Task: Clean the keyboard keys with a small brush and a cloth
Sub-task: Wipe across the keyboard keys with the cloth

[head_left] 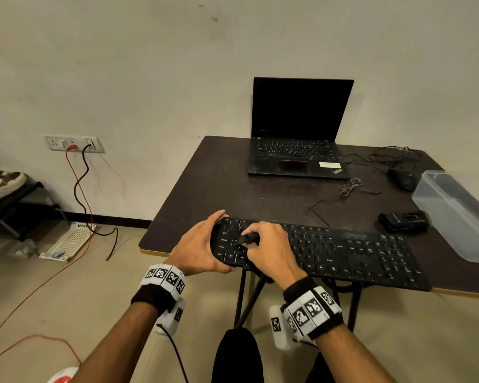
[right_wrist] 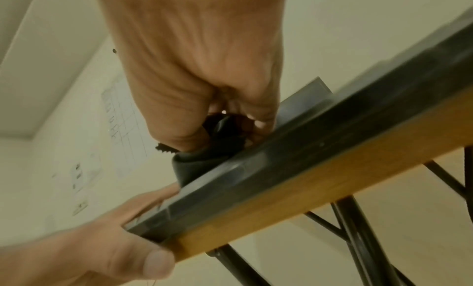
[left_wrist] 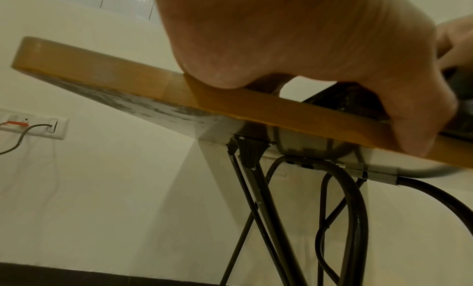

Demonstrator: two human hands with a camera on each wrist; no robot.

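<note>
- Dark table (head_left: 205,189): black keyboard (head_left: 343,252) lies along its near edge.
- Left hand (head_left: 202,244): grips keyboard's left end.
- Right hand (head_left: 271,244): pinches black cloth (head_left: 248,239), pressed onto left-side keys.
- Step: cloth wiping; next, probably rightward strokes.

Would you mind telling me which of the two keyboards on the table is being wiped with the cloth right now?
The separate black keyboard at the table's near edge: the right hand presses a dark cloth on its keys, the left hand holds its end. The laptop keyboard behind lies untouched.

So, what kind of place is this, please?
Probably a plain room at home or a simple office: a dark folding table holding an open black laptop, a white wall socket strip, and shoes on a rack.
</note>
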